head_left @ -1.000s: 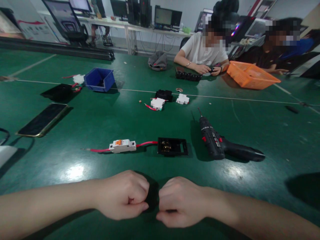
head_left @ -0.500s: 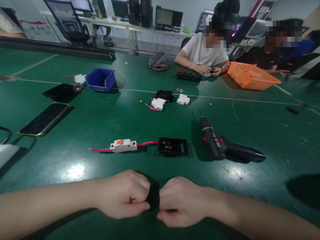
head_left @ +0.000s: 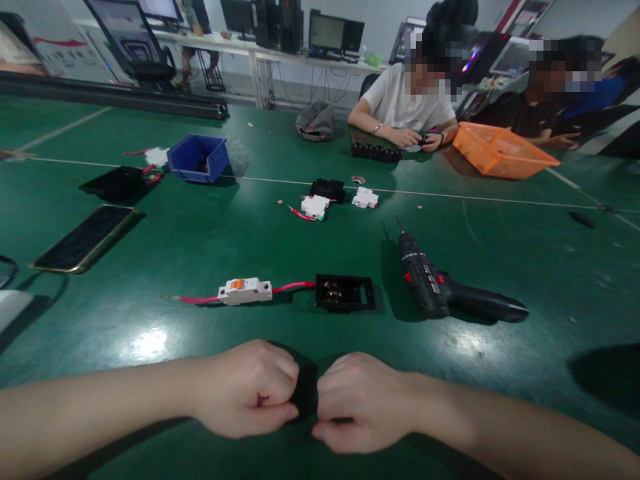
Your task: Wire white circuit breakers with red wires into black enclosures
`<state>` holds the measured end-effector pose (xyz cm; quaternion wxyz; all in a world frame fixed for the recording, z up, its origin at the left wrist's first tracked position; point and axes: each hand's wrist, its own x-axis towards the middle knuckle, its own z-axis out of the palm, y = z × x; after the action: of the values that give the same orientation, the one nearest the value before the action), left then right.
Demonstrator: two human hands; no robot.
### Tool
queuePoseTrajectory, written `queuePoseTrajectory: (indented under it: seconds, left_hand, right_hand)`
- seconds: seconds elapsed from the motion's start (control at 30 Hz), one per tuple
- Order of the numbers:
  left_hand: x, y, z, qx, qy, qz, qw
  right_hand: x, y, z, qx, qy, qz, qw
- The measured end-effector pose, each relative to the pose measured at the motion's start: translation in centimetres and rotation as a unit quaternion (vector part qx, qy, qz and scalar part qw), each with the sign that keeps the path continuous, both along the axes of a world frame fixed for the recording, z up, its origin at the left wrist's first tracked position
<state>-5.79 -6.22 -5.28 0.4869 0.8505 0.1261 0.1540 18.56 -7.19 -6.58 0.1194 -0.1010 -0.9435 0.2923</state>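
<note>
My left hand (head_left: 253,390) is a closed fist at the front of the green table, with nothing visible in it. Just to its right, my right hand (head_left: 363,402) is also closed, knuckles facing the left fist across a narrow gap. Beyond them lies a white circuit breaker (head_left: 246,291) with an orange lever. A red wire (head_left: 296,286) links it to a black rectangular housing (head_left: 345,293) with brass-coloured terminals inside. Another red wire (head_left: 200,299) with a bare end leaves the breaker's left side. To the right, a black cordless drill (head_left: 425,283) rests on its side.
A phone (head_left: 85,239), a black case (head_left: 113,183) and a blue bin (head_left: 199,159) lie at left. Farther back are more breakers (head_left: 315,207), a black part (head_left: 327,191), a grey cloth item (head_left: 315,122) and an orange basket (head_left: 505,152). A co-worker (head_left: 405,107) sits opposite, handling something small.
</note>
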Motion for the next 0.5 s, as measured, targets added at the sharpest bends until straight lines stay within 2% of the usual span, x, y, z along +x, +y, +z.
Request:
queuePoseTrajectory:
  seconds: [0.5]
  left_hand:
    - [-0.15, -0.06, -0.03, 0.004, 0.005, 0.000, 1.000]
  right_hand:
    - [-0.01, 0.01, -0.07, 0.001, 0.011, 0.003, 1.000]
